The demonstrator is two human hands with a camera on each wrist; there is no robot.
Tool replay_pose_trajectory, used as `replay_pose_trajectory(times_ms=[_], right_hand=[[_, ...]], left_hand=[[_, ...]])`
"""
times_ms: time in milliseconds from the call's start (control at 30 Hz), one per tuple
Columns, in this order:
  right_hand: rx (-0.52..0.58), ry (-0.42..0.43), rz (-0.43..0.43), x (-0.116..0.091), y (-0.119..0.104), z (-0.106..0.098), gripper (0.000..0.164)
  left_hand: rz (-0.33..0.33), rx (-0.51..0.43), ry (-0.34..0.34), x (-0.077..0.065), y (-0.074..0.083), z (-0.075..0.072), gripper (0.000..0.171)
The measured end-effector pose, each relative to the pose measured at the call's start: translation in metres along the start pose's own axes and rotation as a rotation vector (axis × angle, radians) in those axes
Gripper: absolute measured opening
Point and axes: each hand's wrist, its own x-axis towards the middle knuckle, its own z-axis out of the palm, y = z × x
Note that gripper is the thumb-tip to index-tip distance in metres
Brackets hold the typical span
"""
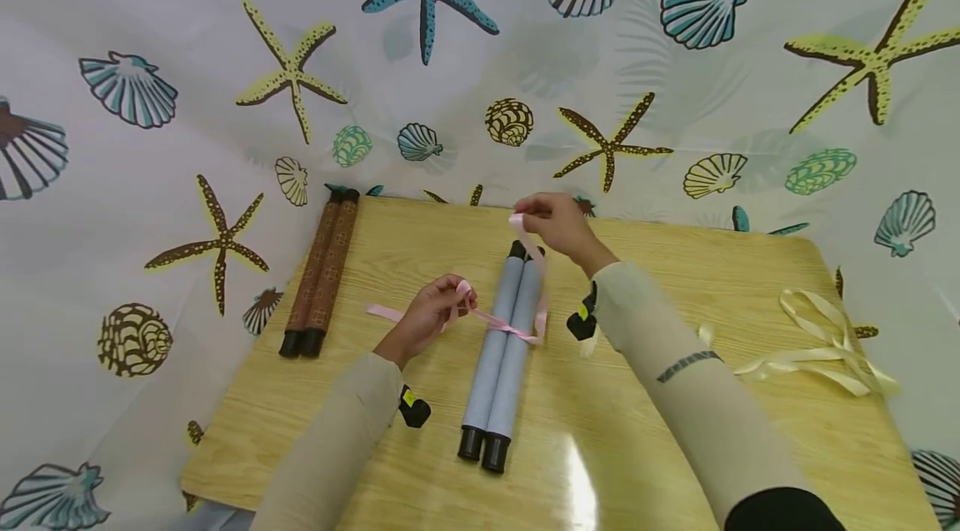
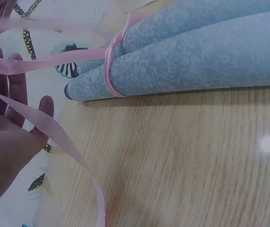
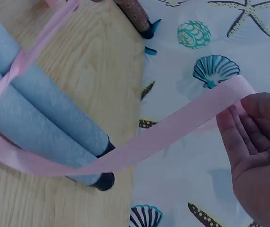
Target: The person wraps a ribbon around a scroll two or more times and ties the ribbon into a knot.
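Observation:
Two pale blue patterned rolls with black end caps (image 1: 497, 385) lie side by side on the wooden table. A pink ribbon (image 2: 109, 71) wraps around both of them and crosses on top. To the left of the rolls, my left hand (image 1: 429, 313) holds one end part of the ribbon at the fingertips, its tail hanging past the thumb (image 2: 46, 106). My right hand (image 1: 561, 224) is raised above the rolls' far ends and pinches the other length, which droops beside the right roll (image 1: 517, 373). In the right wrist view that ribbon (image 3: 173, 137) runs up to the thumb and fingers.
Two brown patterned rolls with black caps (image 1: 322, 281) lie at the table's left edge. Loose cream ribbon (image 1: 832, 356) is heaped at the right edge. A shell-and-starfish-printed cloth (image 1: 480, 89) hangs behind the table (image 1: 630, 448).

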Motion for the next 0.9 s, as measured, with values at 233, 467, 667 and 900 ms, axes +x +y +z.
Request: replay_pose_trajectory(times_ms=[233,467,667,900], right_hand=[[-0.015,-0.29,0.002,0.004,0.007,0.024,0.064],[0.064,-0.26,-0.005,-0.011,0.016,0.005,0.048],[-0.126,-0.255,-0.102,-0.03,0.015,0.006,0.026],[-0.364,-0.284,-0.124,-0.043,0.004,0.02,0.021]], left_hand=[[0.025,0.015,-0.023,0.003,-0.006,0.009,0.016],[0.007,0.103,0.009,0.007,-0.005,0.009,0.022],[0.015,0.164,0.022,0.02,-0.002,0.023,0.017],[0.049,0.204,0.029,0.034,0.012,0.039,0.01]])
